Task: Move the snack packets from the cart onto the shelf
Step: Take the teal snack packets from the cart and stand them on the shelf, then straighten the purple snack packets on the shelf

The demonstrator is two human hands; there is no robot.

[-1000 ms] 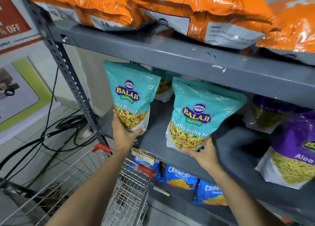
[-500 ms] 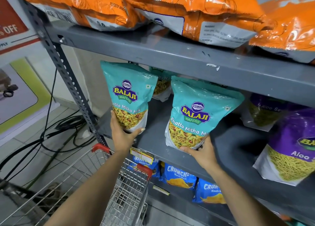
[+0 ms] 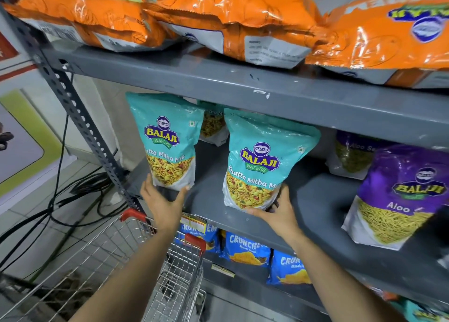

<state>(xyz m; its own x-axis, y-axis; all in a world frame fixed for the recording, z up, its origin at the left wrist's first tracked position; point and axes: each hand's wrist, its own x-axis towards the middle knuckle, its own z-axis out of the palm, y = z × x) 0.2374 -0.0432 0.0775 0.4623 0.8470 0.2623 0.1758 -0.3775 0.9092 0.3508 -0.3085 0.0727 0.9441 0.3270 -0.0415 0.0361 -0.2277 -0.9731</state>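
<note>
Two teal Khatta Mitha Mix packets are held upright at the middle shelf [image 3: 315,200] of a grey metal rack. The left packet [image 3: 167,142] is gripped at its bottom edge by the left hand [image 3: 162,200], whose grip is closed around the base with the thumb on the right side and the fingers on the left. It is seen at the shelf's near left corner, just beside the perforated rack upright [image 3: 80,117]; whether its base rests on the shelf cannot be told. The right packet [image 3: 262,159] is held at its lower right corner by the right hand [image 3: 279,212], the grip pinching the base, and it appears to stand on the shelf surface. A third teal packet [image 3: 213,125] is seen farther back between the two. Purple Aloo Sev packets [image 3: 401,195] stand to the right on the same shelf. Orange packets [image 3: 243,23] lie flat on the shelf above, and blue Crunchem packets [image 3: 245,249] stand on the shelf below. The wire cart [image 3: 136,261] with red corner caps is near, under the left forearm. Black cables [image 3: 73,195] lie on the floor at the left.
</note>
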